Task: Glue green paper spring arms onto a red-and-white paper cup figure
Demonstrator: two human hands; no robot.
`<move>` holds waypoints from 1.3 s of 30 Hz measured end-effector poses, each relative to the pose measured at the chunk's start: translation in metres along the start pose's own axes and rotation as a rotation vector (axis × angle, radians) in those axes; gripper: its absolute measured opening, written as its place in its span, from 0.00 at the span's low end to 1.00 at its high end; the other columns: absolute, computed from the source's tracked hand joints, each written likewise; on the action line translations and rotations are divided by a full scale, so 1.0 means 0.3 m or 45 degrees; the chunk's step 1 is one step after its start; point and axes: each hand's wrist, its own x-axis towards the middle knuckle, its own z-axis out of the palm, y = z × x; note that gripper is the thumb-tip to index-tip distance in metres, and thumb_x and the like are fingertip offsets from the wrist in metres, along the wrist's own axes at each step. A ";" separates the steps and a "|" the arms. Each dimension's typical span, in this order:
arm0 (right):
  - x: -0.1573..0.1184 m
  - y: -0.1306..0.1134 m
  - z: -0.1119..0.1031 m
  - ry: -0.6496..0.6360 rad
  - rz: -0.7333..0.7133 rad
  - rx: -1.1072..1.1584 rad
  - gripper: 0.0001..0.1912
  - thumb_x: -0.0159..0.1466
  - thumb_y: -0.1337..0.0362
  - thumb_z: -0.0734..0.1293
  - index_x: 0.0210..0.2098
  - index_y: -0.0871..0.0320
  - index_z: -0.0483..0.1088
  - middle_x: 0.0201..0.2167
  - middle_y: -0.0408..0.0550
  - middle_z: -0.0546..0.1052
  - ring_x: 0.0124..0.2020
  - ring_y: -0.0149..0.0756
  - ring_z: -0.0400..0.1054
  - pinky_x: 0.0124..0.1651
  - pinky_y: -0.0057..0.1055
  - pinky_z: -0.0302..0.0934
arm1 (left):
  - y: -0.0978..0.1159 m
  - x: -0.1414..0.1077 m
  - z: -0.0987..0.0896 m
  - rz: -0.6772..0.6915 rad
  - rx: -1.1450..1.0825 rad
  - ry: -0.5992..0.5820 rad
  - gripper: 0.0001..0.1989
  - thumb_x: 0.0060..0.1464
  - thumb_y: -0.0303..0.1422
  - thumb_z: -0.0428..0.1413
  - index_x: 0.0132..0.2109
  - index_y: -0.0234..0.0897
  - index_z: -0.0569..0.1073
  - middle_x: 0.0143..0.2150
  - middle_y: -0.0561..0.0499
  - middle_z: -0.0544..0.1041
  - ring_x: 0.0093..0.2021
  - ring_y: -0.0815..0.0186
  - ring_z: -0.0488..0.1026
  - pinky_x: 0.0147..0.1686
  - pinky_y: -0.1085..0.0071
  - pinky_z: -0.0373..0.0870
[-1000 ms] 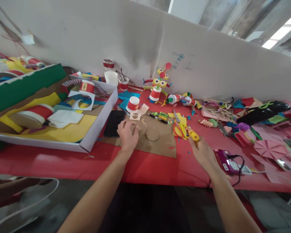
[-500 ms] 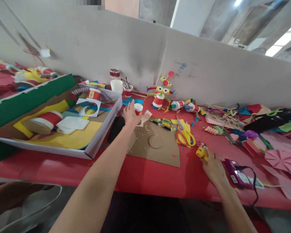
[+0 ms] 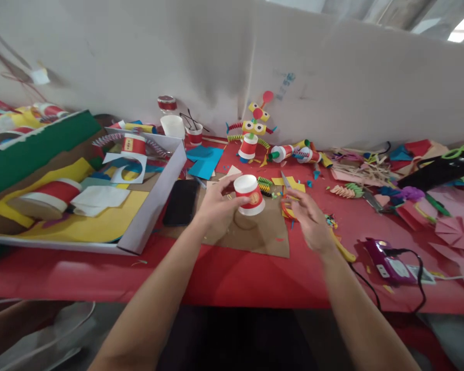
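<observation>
Around the side of a red-and-white paper cup (image 3: 250,189) my left hand (image 3: 218,206) is closed, its thumb across the front. The cup is held above a brown cardboard sheet (image 3: 268,242), wider end down. My right hand (image 3: 311,219) is to the right of the cup with its fingers apart, and I see nothing in it. Its fingers partly cover the scissors (image 3: 288,206), which have red and yellow handles. Beside my right wrist is a yellow corded tool (image 3: 345,250), partly hidden, that looks like a glue gun.
A white box (image 3: 156,178) of paper scraps and cups stands at left, with a black phone (image 3: 180,202) beside it. Behind stands a paper-cup figure (image 3: 248,147). To the right are a purple power box (image 3: 388,263), a black bottle (image 3: 441,167) and coloured scraps.
My left hand has taken the paper cup from the back and brought it nearer. My right hand has let go of the yellow tool and moved left towards the cup.
</observation>
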 end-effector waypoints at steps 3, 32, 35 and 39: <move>0.069 0.003 0.114 -0.218 -0.156 0.169 0.23 0.66 0.55 0.62 0.60 0.45 0.60 0.60 0.48 0.66 0.57 0.40 0.64 0.59 0.43 0.60 | -0.046 -0.028 0.036 0.015 0.099 0.001 0.29 0.42 0.31 0.65 0.53 0.37 0.71 0.55 0.42 0.74 0.52 0.57 0.72 0.54 0.57 0.66; 0.065 0.060 0.178 -0.245 -0.271 0.017 0.17 0.61 0.64 0.69 0.50 0.48 0.72 0.51 0.48 0.74 0.55 0.41 0.67 0.58 0.44 0.60 | -0.077 -0.019 0.020 -0.023 0.373 -0.281 0.26 0.41 0.29 0.65 0.51 0.39 0.72 0.47 0.46 0.77 0.48 0.58 0.73 0.51 0.58 0.68; 0.064 0.060 0.177 -0.243 -0.267 -0.003 0.17 0.61 0.64 0.69 0.49 0.48 0.72 0.51 0.48 0.74 0.55 0.42 0.66 0.58 0.45 0.60 | -0.076 -0.021 0.021 -0.031 0.353 -0.281 0.26 0.41 0.29 0.65 0.50 0.39 0.72 0.48 0.46 0.76 0.49 0.58 0.73 0.50 0.58 0.68; 0.061 0.060 0.173 -0.254 -0.295 -0.063 0.16 0.60 0.63 0.70 0.48 0.48 0.72 0.49 0.48 0.74 0.54 0.44 0.67 0.57 0.47 0.61 | -0.081 -0.024 0.013 -0.022 0.361 -0.319 0.25 0.41 0.30 0.65 0.50 0.39 0.72 0.48 0.45 0.76 0.49 0.58 0.73 0.49 0.58 0.69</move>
